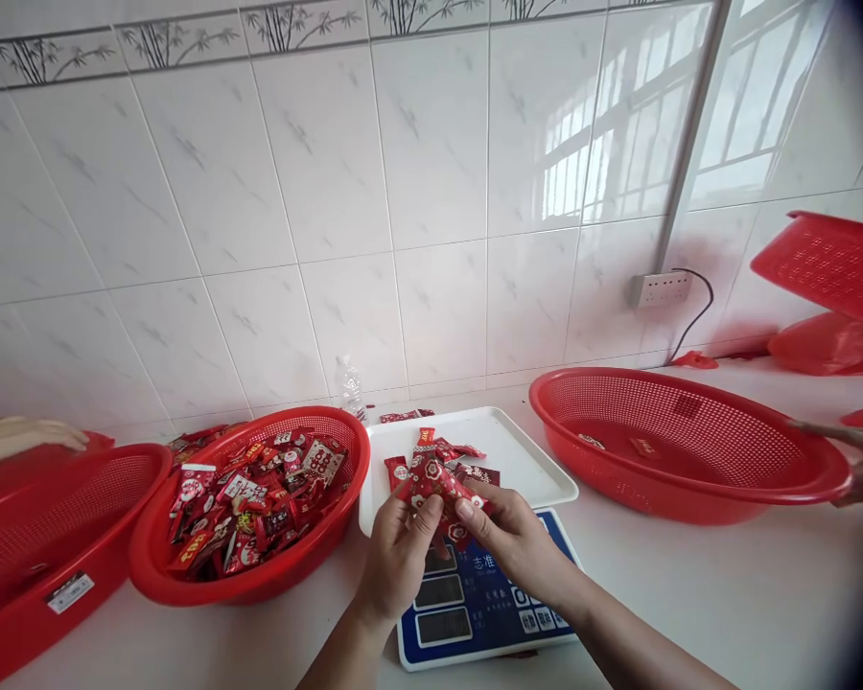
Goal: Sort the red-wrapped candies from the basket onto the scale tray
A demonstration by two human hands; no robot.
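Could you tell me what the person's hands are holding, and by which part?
Both the left hand and right hand hold a red patterned packet by its lower edge.

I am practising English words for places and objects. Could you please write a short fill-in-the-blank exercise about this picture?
1. Both hands, the left hand and the right hand, hold a small red ____ over the scale.
2. The white tray rests on top of the ____.
3. The round basket to the left of the tray is full of wrapped ____.
4. The large oval basket on the right side is coloured ____.

Missing words: bag; scale; candies; red
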